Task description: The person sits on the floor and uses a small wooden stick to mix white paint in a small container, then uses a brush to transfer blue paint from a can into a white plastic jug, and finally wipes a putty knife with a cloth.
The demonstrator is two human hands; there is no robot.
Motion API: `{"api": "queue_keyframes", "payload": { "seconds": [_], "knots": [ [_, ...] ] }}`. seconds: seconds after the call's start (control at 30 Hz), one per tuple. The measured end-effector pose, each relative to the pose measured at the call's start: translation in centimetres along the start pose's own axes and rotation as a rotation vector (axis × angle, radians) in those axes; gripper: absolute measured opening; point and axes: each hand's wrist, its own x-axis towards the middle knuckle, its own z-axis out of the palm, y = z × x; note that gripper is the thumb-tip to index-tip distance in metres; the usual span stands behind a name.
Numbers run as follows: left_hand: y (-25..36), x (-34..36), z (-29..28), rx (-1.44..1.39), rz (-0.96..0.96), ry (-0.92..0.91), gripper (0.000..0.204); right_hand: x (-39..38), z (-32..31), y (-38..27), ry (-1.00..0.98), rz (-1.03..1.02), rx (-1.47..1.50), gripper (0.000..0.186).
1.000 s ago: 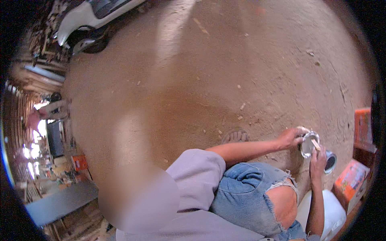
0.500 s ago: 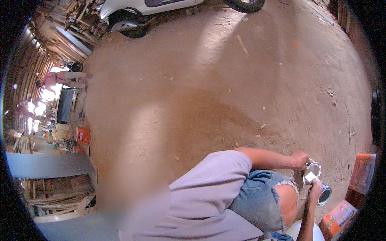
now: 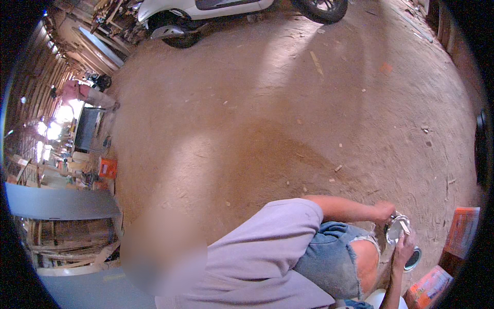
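My left hand (image 3: 385, 211) is closed on the rim of a round silvery metal tin (image 3: 392, 234), which is tilted so its opening shows. My right hand (image 3: 405, 246) is closed on a small flat white piece (image 3: 404, 226), held at the tin's mouth. What kind of piece it is, I cannot make out. Just below my right hand stands a second round can (image 3: 413, 259), open, with a dark inside and a pale rim. My bare left knee (image 3: 364, 262) shows through torn jeans beside the hands. A white rounded object (image 3: 380, 297) sits partly hidden behind my right forearm.
Two orange-and-white boxes (image 3: 463, 232) (image 3: 429, 288) stand at the right edge. A white motorbike (image 3: 206, 9) is parked at the top. Small scraps lie on the dirt floor (image 3: 247, 103). At far left are another person (image 3: 77, 91), an orange crate (image 3: 107, 168) and stacked wood (image 3: 77, 242).
The white piece showed its broad face in the tin and now appears narrow, turned by my right hand. The view has shifted slightly. Both hands keep their holds.
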Motion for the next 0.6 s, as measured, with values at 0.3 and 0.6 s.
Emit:
{"api": "queue_keyframes", "payload": {
  "seconds": [0.3, 0.6],
  "knots": [
    [2.2, -3.6, -5.8, -0.078, -0.198, -0.119, 0.042, 1.2, -4.9, -8.1, -0.207, 0.017, 0.231, 0.031],
    [-0.3, -2.3, -3.8, -0.210, -0.029, -0.052, 0.044, 1.0, -3.2, -6.8, -0.203, 0.475, 0.589, 0.032]
  ]
}}
